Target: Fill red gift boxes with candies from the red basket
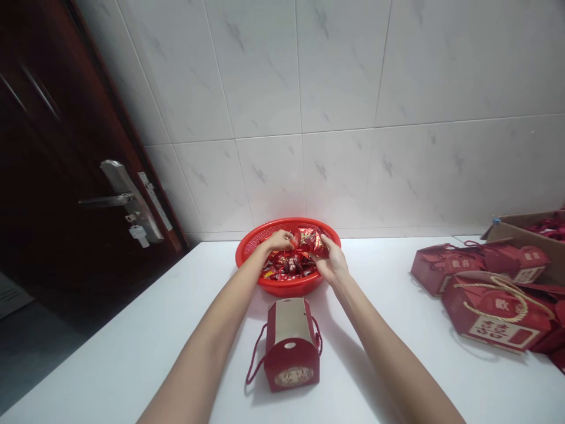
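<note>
A red plastic basket [293, 288] holds a heap of shiny red wrapped candies [289, 265]. Both of my hands reach into it. My left hand [280, 240] is over the left part of the heap, fingers curled together at a bit of red wrapper; what they grip is too small to make out. On the right side, my right hand [334, 262] is closed around red foil-wrapped candy [311, 240], lifted a little above the heap. Between my forearms stands a dark red gift box [291, 359], its top open and pale inside, with a cord handle hanging at each side.
Several red gift boxes [494, 312] with rope handles stand at the right of the white table [176, 335]. Behind them is a cardboard box [516, 227] with red items inside. A tiled wall [335, 171] rises behind the basket; a dark door [57, 147] is at left.
</note>
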A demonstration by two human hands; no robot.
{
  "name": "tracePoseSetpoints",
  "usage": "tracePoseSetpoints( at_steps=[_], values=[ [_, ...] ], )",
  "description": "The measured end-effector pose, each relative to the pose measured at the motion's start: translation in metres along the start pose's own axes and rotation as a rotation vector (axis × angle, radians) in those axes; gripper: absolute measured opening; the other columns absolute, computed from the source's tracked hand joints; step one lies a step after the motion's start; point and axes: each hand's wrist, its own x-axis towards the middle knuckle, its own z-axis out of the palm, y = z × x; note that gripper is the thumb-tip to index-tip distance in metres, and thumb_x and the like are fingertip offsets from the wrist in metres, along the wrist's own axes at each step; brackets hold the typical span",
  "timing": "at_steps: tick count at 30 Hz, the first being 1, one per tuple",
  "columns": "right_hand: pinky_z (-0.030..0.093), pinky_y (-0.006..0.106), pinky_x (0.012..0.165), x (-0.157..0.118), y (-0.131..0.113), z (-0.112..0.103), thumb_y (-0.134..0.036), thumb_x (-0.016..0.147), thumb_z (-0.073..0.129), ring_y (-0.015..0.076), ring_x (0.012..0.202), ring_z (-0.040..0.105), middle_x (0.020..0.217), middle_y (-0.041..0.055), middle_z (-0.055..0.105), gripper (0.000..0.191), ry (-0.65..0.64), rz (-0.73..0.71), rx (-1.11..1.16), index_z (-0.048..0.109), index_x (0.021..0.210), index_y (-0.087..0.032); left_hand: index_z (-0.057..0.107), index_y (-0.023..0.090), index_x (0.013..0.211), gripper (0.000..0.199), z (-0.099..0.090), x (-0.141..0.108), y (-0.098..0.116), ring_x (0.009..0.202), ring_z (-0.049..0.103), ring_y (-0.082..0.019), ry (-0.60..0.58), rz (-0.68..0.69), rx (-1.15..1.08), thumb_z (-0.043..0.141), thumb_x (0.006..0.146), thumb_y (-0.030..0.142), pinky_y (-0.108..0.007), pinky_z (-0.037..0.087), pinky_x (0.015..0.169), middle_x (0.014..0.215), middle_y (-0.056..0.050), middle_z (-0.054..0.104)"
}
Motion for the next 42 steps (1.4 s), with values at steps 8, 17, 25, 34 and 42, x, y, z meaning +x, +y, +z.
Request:
tracePoseSetpoints(
  at_steps=[8, 17, 25, 34, 42],
  values=[
    [0.058, 0.028, 0.066, 0.0, 0.0, 0.0, -0.012, 0.083, 0.062, 0.016, 0.072, 0.07, 0.071, -0.0013, 0.076, 0.013, 0.011, -0.011, 0.017, 0.068, 0.074, -0.02, 0.07, 0.015, 0.086, 0.033, -0.025, -0.007, 0.008, 0.067, 0.062, -0.016, 0.062, 0.088, -0.265, 0.078, 0.056, 0.026, -0.032, 0.049, 0.071, 0.083, -0.004, 0.072],
    [0.058, 0.027, 0.064, -0.003, -0.002, 0.005, -0.01, 0.084, 0.061, 0.0137, 0.065, 0.069, 0.067, -0.0013, 0.075, 0.015, 0.027, 0.013, 0.045, 0.067, 0.073, -0.019, 0.067, 0.016, 0.076, 0.047, -0.025, -0.021, 0.029, 0.075, 0.062, -0.019, 0.183, 0.2, -0.414, 0.087, 0.046, 0.045, -0.034, 0.048, 0.078, 0.08, -0.005, 0.07],
    [0.058, 0.027, 0.065, -0.005, -0.002, 0.006, -0.01, 0.085, 0.06, 0.0155, 0.068, 0.07, 0.071, 0.0009, 0.076, 0.018, -0.035, 0.009, 0.063, 0.069, 0.072, -0.018, 0.071, 0.016, 0.074, 0.047, -0.019, -0.058, 0.035, 0.074, 0.065, -0.018, 0.235, 0.268, -0.439, 0.089, 0.048, 0.051, -0.031, 0.051, 0.074, 0.077, -0.005, 0.073],
    [0.058, 0.027, 0.064, -0.002, -0.002, 0.0, -0.012, 0.083, 0.067, 0.0152, 0.067, 0.07, 0.071, -0.0009, 0.076, 0.013, -0.098, 0.017, 0.032, 0.07, 0.073, -0.02, 0.076, 0.016, 0.086, 0.053, -0.018, -0.099, 0.026, 0.086, 0.069, -0.024, 0.244, 0.176, -0.505, 0.091, 0.047, 0.049, -0.036, 0.055, 0.082, 0.089, -0.008, 0.076],
    [0.06, 0.03, 0.066, -0.001, -0.006, -0.001, -0.014, 0.086, 0.062, 0.0176, 0.074, 0.072, 0.074, 0.0017, 0.077, 0.016, -0.116, 0.082, -0.011, 0.071, 0.075, -0.02, 0.074, 0.017, 0.095, 0.045, -0.012, -0.099, 0.026, 0.088, 0.068, -0.023, 0.209, 0.231, -0.391, 0.082, 0.062, 0.047, -0.035, 0.055, 0.08, 0.092, -0.008, 0.075]
  ],
)
